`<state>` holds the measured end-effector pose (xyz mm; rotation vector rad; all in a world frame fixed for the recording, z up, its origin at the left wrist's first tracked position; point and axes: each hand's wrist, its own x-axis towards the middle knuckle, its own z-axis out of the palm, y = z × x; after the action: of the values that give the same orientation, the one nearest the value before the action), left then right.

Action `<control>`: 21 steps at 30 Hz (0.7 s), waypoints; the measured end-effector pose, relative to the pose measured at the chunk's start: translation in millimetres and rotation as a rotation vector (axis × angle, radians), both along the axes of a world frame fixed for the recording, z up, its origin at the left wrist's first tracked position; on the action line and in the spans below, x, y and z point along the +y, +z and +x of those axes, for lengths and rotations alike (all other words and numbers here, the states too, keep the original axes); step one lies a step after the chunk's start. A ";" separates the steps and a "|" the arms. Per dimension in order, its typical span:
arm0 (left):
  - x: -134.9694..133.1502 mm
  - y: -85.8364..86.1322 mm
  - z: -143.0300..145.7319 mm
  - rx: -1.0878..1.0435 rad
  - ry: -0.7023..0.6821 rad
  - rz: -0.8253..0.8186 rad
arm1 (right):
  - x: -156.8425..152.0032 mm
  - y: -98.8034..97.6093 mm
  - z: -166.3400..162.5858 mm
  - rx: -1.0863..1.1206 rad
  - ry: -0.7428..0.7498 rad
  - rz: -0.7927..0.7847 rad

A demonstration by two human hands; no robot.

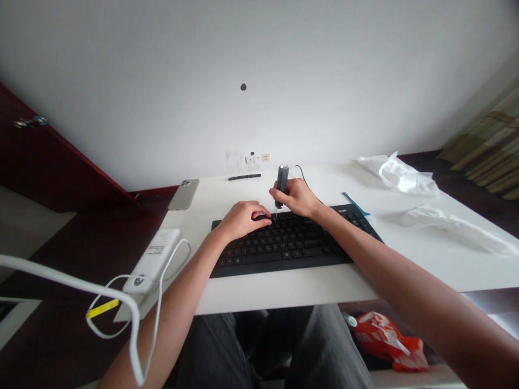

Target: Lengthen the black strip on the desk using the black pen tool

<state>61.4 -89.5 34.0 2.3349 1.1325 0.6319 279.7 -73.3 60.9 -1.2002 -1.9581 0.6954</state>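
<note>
A black keyboard lies on the white table, facing me. My right hand is closed round the dark upright handle of a keycap puller. Thin metal wires below the handle reach down to the upper rows of keys. My left hand rests over the keyboard's upper left part, thumb and fingers curled together close to the wires. Something dark shows between those fingers, too small to make out. Behind the keyboard runs a short row of small black pieces that look like keycaps.
A blue thin tool lies beyond the keyboard's right end. Crumpled white plastic wrappers cover the right side. At left are a phone and a white power strip with its cable. A red bag sits below the table.
</note>
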 end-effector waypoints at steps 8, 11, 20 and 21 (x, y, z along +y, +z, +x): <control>-0.4 0.3 2.7 0.047 0.010 0.046 | -0.1 -2.1 -2.2 -0.038 -0.025 -0.030; -0.6 0.6 2.6 0.067 0.025 0.069 | 1.8 -5.2 -1.6 -0.049 -0.056 -0.044; -1.9 2.0 2.1 0.068 0.028 0.061 | 0.4 -1.7 -1.4 -0.028 -0.053 -0.162; -1.7 1.9 1.8 0.057 0.025 0.047 | 0.0 -1.3 -1.3 -0.025 -0.044 -0.172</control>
<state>63.2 -91.2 35.8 2.3955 1.1857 0.6110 278.4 -73.3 59.6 -1.3560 -1.9172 0.8434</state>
